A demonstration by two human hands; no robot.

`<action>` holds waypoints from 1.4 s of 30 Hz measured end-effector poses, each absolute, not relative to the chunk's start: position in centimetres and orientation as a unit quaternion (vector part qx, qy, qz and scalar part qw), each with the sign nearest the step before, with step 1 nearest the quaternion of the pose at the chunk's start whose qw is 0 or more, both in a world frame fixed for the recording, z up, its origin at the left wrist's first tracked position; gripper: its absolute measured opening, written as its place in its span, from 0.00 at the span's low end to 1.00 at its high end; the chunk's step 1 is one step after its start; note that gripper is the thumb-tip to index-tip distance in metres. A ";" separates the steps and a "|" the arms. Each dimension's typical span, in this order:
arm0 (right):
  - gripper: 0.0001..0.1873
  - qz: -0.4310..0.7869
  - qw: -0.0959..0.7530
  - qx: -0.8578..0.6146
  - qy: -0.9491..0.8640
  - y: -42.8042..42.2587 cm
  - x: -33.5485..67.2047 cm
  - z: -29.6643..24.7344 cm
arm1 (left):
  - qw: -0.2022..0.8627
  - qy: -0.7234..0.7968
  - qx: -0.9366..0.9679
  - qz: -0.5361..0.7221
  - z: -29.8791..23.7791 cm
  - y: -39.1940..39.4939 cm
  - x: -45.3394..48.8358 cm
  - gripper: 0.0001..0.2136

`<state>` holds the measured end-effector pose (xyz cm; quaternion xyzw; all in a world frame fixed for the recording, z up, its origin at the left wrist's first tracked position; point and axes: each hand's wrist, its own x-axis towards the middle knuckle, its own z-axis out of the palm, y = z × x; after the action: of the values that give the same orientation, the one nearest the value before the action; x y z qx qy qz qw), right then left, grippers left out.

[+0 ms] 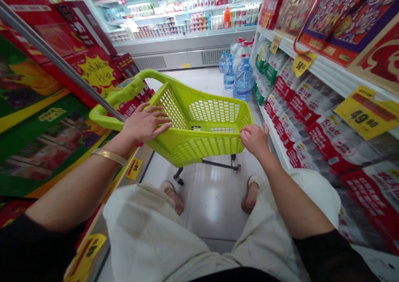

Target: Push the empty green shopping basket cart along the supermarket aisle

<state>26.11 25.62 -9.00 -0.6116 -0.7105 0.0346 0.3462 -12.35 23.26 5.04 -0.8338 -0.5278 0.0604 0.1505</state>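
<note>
A lime-green plastic shopping cart point(212, 142) stands sideways in front of me, its handle end to the left. Its basket looks bare inside. My left hand point(146, 123), a gold bangle at the wrist, lies on the near rim by the handle end with fingers stretched out. At the right front corner, my right hand point(254, 138) has its fingers curled over the rim, thumb sticking up. The cart's dark wheels touch the tiled floor near my feet.
Red and green gift boxes point(34, 107) line the left. Shrink-wrapped bottle packs point(299, 119) fill the right shelf, with a yellow price tag point(368, 111) jutting out. Large water bottles point(243, 80) stand on the floor ahead, before a refrigerated display point(187, 45). A grey pole point(62, 61) slants across the left.
</note>
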 end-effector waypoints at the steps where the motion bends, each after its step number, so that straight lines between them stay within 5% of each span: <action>1: 0.12 0.033 0.348 -0.605 -0.716 25.4 26.1 -9.1 | 0.152 -0.529 -0.833 0.060 5.1 23.3 -12.5 0.26; 17: 0.09 0.053 0.332 -0.495 -0.802 20.4 25.7 -9.3 | 0.131 -0.558 -0.817 0.061 6.1 23.9 -16.6 0.36; 23: 0.07 0.092 0.341 -0.478 -0.804 16.8 23.8 -8.6 | 0.207 -0.592 -0.778 -0.031 5.6 22.2 -16.9 0.27; 30: 0.06 0.084 0.369 -0.471 -0.797 12.4 22.1 -8.3 | 0.169 -0.577 -0.785 -0.150 1.7 15.9 -7.3 0.20; 42: 0.03 0.086 0.368 -0.480 -0.792 6.0 19.8 -8.0 | 0.011 -0.560 -0.770 -0.307 -3.7 10.2 6.1 0.26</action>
<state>19.81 6.02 -8.01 -0.4803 -0.7917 0.0858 0.3676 6.11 10.25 -3.67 -0.7696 -0.5600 -0.3067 0.0106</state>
